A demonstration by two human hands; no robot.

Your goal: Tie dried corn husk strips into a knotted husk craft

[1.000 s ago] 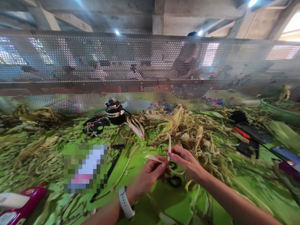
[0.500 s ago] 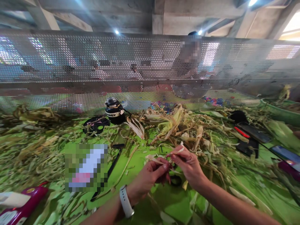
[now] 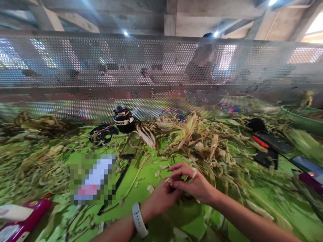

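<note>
Over the green tabletop (image 3: 131, 181), my left hand (image 3: 163, 198) and my right hand (image 3: 190, 183) meet, the right fingers partly over the left. A white band circles my left wrist. Small pale pieces (image 3: 169, 180) show at the fingers of both hands, and one lies against the back of my right fingers. My left fingertips are hidden under the right hand. The right thumb and fingers are curled toward the left hand, but what lies between them is hidden. Dried corn husks (image 3: 185, 132) are heaped just beyond.
A black bottle (image 3: 123, 119) stands near the perforated metal screen (image 3: 156, 67). Phones (image 3: 308, 166) lie at right, beside a green basket (image 3: 297, 122). A purple device (image 3: 30, 215) is at lower left. Beyond the screen is a person (image 3: 199, 69).
My left hand has turned and moved lower, and my right hand has come over it with its fingers more spread. The thin strip between the fingertips no longer shows.
</note>
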